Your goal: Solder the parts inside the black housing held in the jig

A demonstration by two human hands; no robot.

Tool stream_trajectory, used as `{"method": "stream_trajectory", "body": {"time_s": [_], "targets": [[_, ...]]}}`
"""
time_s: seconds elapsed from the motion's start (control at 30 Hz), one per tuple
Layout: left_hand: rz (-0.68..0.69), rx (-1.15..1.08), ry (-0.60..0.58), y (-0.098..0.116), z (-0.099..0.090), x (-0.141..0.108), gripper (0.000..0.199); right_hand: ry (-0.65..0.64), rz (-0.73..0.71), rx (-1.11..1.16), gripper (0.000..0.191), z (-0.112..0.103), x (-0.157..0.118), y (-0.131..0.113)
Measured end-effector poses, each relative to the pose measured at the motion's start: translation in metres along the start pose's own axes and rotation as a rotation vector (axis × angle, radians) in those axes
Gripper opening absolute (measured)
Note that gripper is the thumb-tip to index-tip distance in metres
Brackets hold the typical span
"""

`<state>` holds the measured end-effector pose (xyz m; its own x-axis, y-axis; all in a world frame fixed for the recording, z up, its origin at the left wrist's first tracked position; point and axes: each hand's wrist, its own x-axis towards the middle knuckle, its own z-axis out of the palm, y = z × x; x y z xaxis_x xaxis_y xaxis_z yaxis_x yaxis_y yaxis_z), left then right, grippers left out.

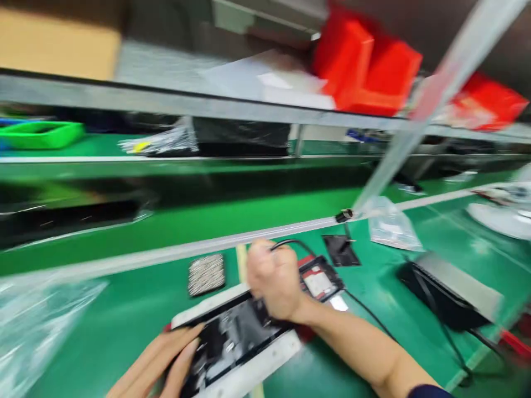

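Observation:
A black tray-like housing with white side rails [265, 359] lies on the green table, with dark and silvery parts inside. My left hand [170, 359] rests at its near left end, fingers stretched out over the edge. Above the far right end of the housing, my right hand [274, 276] is closed in a fist round a tool that is mostly hidden; a black cable comes out at the top of the fist. Just right of that hand sits a red and black device with a pale panel [318, 281]. A small dark tray of screws [206, 274] stands behind the housing.
Clear plastic film [41, 326] covers the left of the table. At the right are a plastic bag [392, 226], a black box-shaped device with cables [448, 293] and a white round object [501, 218]. A slanted post [415, 138] rises beyond; red bins [365, 66] stand on the shelf.

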<state>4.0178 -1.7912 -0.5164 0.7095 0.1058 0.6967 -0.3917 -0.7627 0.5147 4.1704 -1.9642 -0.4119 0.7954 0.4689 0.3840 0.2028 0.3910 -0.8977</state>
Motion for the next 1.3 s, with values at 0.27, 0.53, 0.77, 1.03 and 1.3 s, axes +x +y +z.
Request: {"method": "stream_trajectory", "body": {"time_s": [0.27, 0.53, 0.77, 1.03, 1.3], "targets": [[-0.105, -0.016, -0.029, 0.010, -0.011, -0.006, 0.027, -0.001, -0.066, 0.121, 0.057, 0.005, -0.005, -0.012], [-0.112, -0.032, -0.023, 0.012, -0.011, -0.006, 0.025, 0.020, -0.050, 0.094, 0.055, 0.006, -0.003, -0.015], [-0.107, -0.026, -0.010, 0.014, -0.011, -0.004, 0.024, 0.025, -0.060, 0.078, 0.056, 0.006, -0.003, -0.016], [-0.109, -0.044, -0.021, 0.013, -0.012, -0.006, 0.028, 0.021, -0.059, 0.082, 0.055, 0.005, -0.003, -0.013], [-0.122, -0.068, -0.034, 0.012, -0.013, -0.005, 0.030, 0.000, -0.080, 0.114, 0.055, 0.007, -0.004, -0.012]]}}
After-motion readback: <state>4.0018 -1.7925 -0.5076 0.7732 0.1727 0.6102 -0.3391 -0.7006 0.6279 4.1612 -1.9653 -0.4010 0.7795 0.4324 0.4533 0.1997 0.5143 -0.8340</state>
